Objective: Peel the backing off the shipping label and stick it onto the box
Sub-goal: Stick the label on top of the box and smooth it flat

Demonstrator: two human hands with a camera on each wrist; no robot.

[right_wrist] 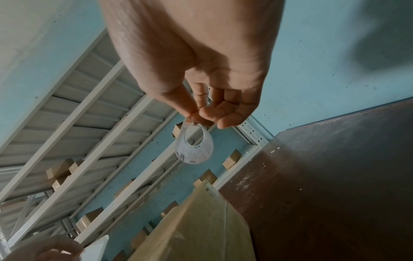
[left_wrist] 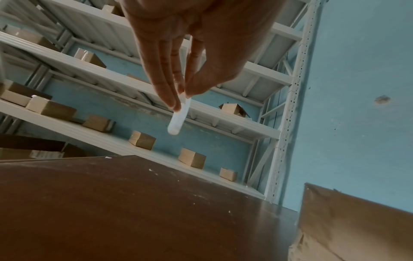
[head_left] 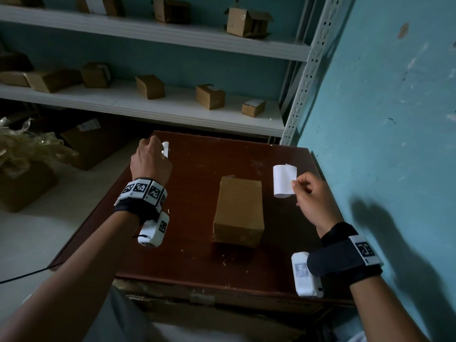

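A brown cardboard box (head_left: 238,211) stands near the middle of a dark red-brown table (head_left: 187,255), its long side running away from the person. Nothing is stuck on its top face.

The right hand (head_left: 313,201) is raised above the table to the right of the box, well clear of it. Its grip is narrow: thumb and forefinger pinch one edge of the shipping label (head_left: 284,180), while the other fingers curl loosely. The label is white and curls into an open loop; in the right wrist view print shows on the curved sheet (right_wrist: 194,148), though it is too small to read.

The left hand (head_left: 150,161) is held over the far left part of the table, well apart from the box and from the right hand. Its grip is also narrow, the fingertips (left_wrist: 176,104) and thumb closed on a small white strip (left_wrist: 178,118) that hangs down from them. This is probably the peeled backing, but the view is too dim to be sure.

Both wrists carry dark bands with black-and-white markers and a small white camera unit.

Behind the table, white metal shelves (head_left: 172,107) hold several small cardboard boxes against a blue wall (head_left: 382,95). More cartons sit on the floor at the left.
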